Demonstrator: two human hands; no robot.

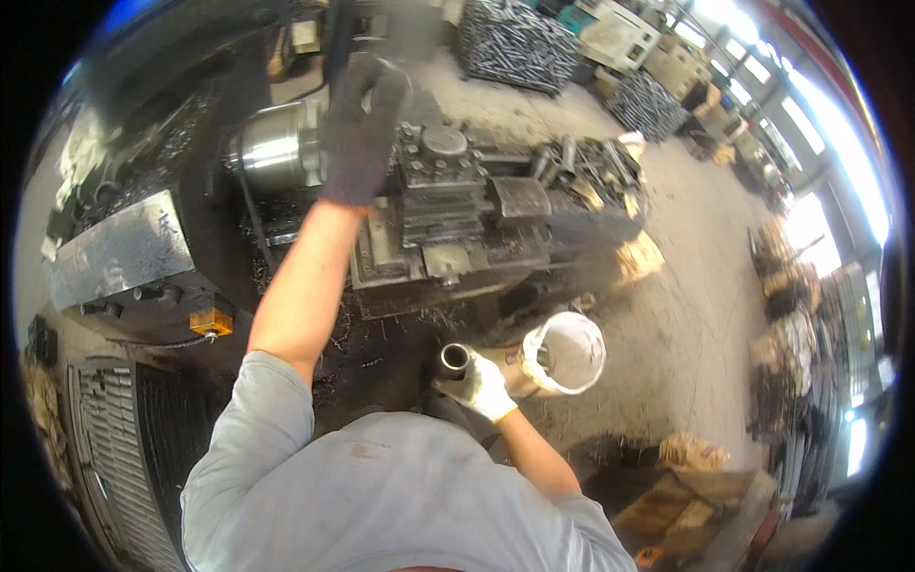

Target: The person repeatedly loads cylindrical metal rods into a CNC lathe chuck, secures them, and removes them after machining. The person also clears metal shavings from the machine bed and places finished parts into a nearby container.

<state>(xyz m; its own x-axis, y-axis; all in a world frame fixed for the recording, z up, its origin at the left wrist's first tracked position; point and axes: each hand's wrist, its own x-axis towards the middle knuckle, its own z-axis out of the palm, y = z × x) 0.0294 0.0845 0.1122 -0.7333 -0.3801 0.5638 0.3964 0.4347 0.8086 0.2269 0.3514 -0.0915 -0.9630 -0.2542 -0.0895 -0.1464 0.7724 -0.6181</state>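
Note:
My left hand, in a dark glove, reaches up over the lathe between the shiny metal chuck and the tool post. Its fingers are blurred near a dark upright part, and whether they hold anything cannot be told. My right hand, in a white work glove with a darkened thumb, is closed around a short metal tube in front of my body. The tube's open end faces up. Just right of that hand stands a white-rimmed bucket with a few metal pieces inside.
Loose tools and tubular parts lie on the lathe's right end. The headstock cover juts out at left. Bins of metal parts stand behind the machine. A slatted metal grate is at lower left, cardboard at lower right.

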